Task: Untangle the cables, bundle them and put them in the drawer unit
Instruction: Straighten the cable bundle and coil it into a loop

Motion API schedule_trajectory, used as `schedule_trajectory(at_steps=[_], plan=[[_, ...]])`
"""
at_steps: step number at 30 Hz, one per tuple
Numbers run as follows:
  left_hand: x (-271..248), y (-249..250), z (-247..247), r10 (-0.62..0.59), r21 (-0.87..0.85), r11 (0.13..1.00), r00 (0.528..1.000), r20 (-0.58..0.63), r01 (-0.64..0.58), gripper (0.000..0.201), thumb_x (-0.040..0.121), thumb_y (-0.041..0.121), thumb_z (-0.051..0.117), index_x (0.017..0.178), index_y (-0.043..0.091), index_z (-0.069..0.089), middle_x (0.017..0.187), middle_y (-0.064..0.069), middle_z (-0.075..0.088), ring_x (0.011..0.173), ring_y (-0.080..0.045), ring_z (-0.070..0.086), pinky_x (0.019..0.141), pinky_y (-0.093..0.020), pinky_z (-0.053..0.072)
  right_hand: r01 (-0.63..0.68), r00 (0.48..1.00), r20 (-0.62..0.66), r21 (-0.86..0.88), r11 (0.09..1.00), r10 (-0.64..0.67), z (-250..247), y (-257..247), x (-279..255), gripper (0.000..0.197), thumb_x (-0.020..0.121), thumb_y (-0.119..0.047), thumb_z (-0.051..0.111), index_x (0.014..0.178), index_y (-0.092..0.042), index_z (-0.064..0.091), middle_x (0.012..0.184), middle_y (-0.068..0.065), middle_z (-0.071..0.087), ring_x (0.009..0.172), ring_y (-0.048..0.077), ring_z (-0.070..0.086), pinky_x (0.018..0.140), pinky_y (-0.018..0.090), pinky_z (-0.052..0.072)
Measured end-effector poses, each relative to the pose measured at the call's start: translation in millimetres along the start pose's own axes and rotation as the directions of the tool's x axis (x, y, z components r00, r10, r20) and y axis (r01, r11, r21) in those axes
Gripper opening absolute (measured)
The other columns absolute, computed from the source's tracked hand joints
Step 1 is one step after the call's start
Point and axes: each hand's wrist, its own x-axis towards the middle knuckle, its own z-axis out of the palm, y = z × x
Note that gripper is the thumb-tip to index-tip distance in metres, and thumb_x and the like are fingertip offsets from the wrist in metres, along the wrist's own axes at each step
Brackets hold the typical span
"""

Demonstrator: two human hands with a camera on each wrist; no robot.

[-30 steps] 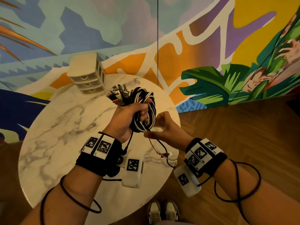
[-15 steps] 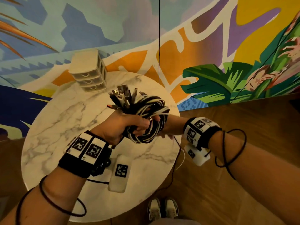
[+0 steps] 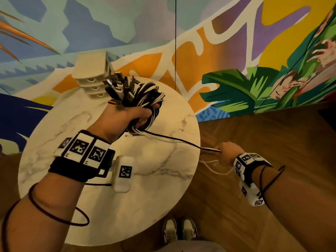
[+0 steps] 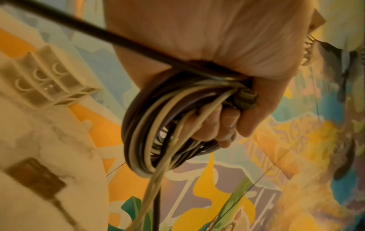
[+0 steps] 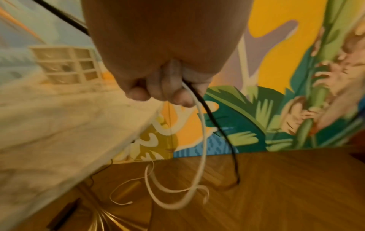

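Cables, black & white, coiled w/ plugs sticking up (image 3: 140, 99): being gripped by left hand (image 3: 125, 120), fingers curled tight round coil, raised over round marble table (image 3: 154, 179). Right hand (image 3: 226, 151) pinching loose black & white tails (image 3: 181, 141), pulling them taut, probably for wrapping. Beige three-drawer unit (image 3: 92, 77) sitting behind, drawers closed.

We see smooth, rubbery black and white cables (image 3: 143, 99) with hard plastic and metal plugs, a glossy, veined marble tabletop (image 3: 154, 175), a pale, slightly translucent plastic drawer unit (image 3: 92, 77), a matt herringbone wood floor (image 3: 272, 133), black cloth wristbands (image 3: 72, 170), and a flat, matt painted wall (image 3: 227, 33)
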Motion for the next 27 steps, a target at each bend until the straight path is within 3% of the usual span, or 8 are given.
schedule_trajectory(at_steps=[3,5,6,9,12,15,23,27], plan=[[5.7,5.4,5.2,0.043,0.128,0.991,0.999,-0.015,-0.041,0.028,0.066,0.015,0.069,0.091,0.027,0.075,0.088,0.003,0.074,0.08,-0.02,0.066,0.078,-0.03,0.05,-0.154,0.982,0.101,-0.079,0.985,0.162,20.3,27.2,-1.5,0.023,0.097,-0.038,0.045,0.083,-0.023,0.056,0.084,0.001,0.058,0.079,0.021,0.055,0.069,0.029,0.042],[8.8,12.5,5.4,0.087,0.181,0.98,0.996,-0.026,-0.081,0.032,0.068,0.012,0.07,0.087,0.038,0.074,0.092,0.013,0.074,0.094,-0.011,0.068,0.086,-0.025,0.051,-0.232,0.947,0.192,-0.15,0.961,0.258,38.9,53.8,-5.1,0.016,0.094,-0.038,0.05,0.084,-0.027,0.053,0.083,-0.001,0.053,0.083,0.022,0.055,0.07,0.029,0.043],[10.4,16.0,5.5,0.108,0.188,0.977,0.994,-0.028,-0.101,0.033,0.072,0.006,0.07,0.087,0.036,0.074,0.089,0.017,0.073,0.093,-0.006,0.067,0.084,-0.021,0.051,-0.25,0.935,0.21,-0.175,0.952,0.284,47.0,66.4,-6.0,0.008,0.093,-0.038,0.053,0.091,-0.031,0.057,0.087,-0.001,0.054,0.085,0.022,0.057,0.074,0.029,0.046],[13.0,21.1,11.9,0.143,0.224,0.965,0.989,-0.03,-0.133,0.04,0.082,-0.009,0.062,0.093,0.029,0.065,0.077,0.027,0.07,0.083,0.008,0.065,0.073,-0.006,0.047,-0.278,0.927,0.202,-0.194,0.941,0.316,53.9,87.1,-6.9,0.03,0.092,-0.033,0.054,0.12,-0.021,0.06,0.109,0.004,0.064,0.089,0.021,0.058,0.081,0.031,0.049],[13.2,22.5,17.1,0.165,0.251,0.957,0.985,-0.049,-0.148,0.039,0.083,-0.01,0.06,0.099,0.025,0.06,0.067,0.036,0.063,0.074,0.019,0.06,0.064,0.001,0.042,-0.284,0.934,0.189,-0.124,0.951,0.304,47.1,85.5,-7.8,0.031,0.092,-0.034,0.057,0.112,-0.011,0.063,0.09,0.002,0.059,0.081,0.019,0.053,0.07,0.027,0.044],[14.5,23.1,14.5,0.183,0.229,0.96,0.981,-0.065,-0.164,0.042,0.083,-0.014,0.057,0.105,0.021,0.058,0.07,0.033,0.066,0.075,0.015,0.062,0.065,-0.002,0.045,-0.324,0.919,0.222,-0.052,0.945,0.327,56.1,95.1,-12.8,0.033,0.093,-0.037,0.057,0.107,-0.009,0.064,0.073,-0.003,0.052,0.079,0.019,0.055,0.067,0.027,0.041],[16.0,23.0,11.2,0.172,0.247,0.958,0.98,-0.098,-0.144,0.04,0.084,-0.012,0.057,0.112,0.017,0.06,0.07,0.03,0.067,0.074,0.013,0.063,0.065,-0.004,0.046,-0.364,0.879,0.257,-0.179,0.914,0.401,81.2,123.9,-28.8,0.031,0.093,-0.033,0.057,0.116,-0.014,0.062,0.114,0.003,0.066,0.105,0.017,0.063,0.074,0.023,0.045],[17.4,21.7,14.0,0.185,0.252,0.956,0.977,-0.106,-0.153,0.041,0.084,-0.012,0.057,0.114,0.015,0.057,0.066,0.033,0.065,0.071,0.014,0.062,0.063,-0.003,0.045,-0.365,0.871,0.28,-0.183,0.913,0.404,92.3,122.0,-32.6,0.028,0.094,-0.025,0.054,0.121,-0.017,0.056,0.114,0.005,0.063,0.11,0.02,0.06,0.078,0.024,0.044]])
